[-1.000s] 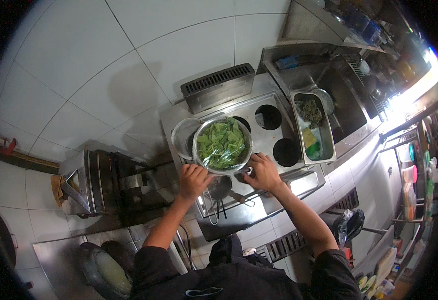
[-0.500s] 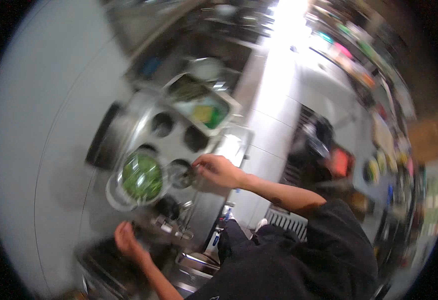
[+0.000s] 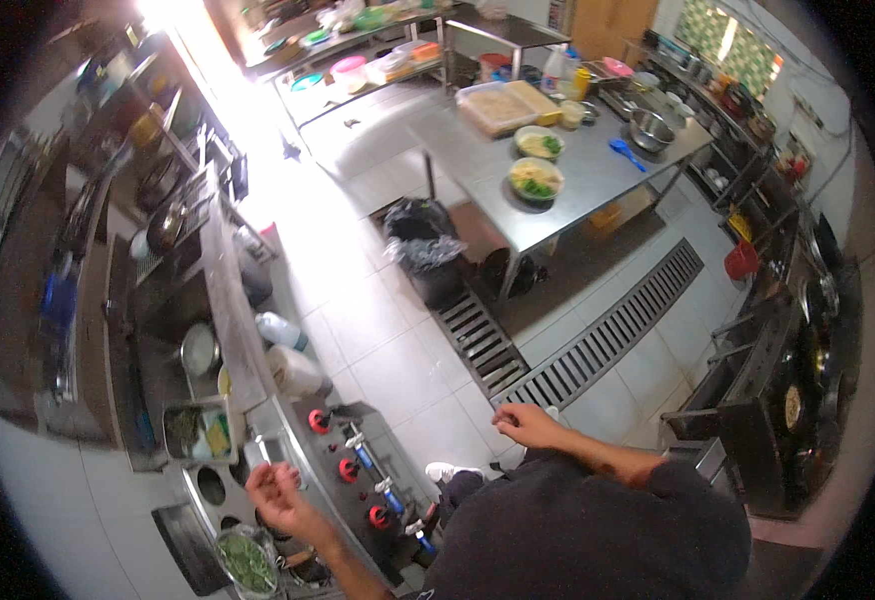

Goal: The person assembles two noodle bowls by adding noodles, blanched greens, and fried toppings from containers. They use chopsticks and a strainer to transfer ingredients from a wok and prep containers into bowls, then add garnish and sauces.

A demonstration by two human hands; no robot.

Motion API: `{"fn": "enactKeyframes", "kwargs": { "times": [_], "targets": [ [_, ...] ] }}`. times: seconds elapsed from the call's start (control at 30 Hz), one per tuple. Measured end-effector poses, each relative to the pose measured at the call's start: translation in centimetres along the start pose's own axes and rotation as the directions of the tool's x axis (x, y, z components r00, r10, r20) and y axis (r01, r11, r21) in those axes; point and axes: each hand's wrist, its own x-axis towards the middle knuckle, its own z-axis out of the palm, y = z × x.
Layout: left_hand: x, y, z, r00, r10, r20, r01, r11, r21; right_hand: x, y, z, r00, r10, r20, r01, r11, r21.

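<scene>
My left hand is raised above the steel cooker, its fingers loosely bent and apart, with nothing seen in them. Just below it, toward the lower edge, sits a round container of leafy greens on the steel cooker top, which has round openings. Near my body, over the tiled floor, my right hand hangs with its fingers curled in and no object showing. Red knobs and blue-handled valves line the cooker's front, to the right of my left hand.
A tray with a sponge stands beside the sink at left. Ahead, a steel table bears bowls of food. A lined bin stands by the floor grates. Burners are at far right.
My view has swung right, from the cooker to the wider kitchen. My right hand has left the cooker's edge and come near my body; its fingers have curled. My left hand is now over the cooker.
</scene>
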Motion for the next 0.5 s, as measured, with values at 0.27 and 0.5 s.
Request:
{"fn": "enactKeyframes", "kwargs": {
  "times": [0.27,0.5],
  "targets": [
    [-12.5,-2.6,28.5,0.696,-0.203,0.689,0.227,0.972,0.057,-6.4,12.0,-17.7,0.918,0.249,-0.309,-0.188,0.959,0.214],
    [-18.9,-0.7,44.5,0.568,-0.175,0.804,0.06,0.983,0.172,-3.7,19.0,-30.8,0.915,0.209,-0.345,-0.117,0.956,0.269]
  ]
}}
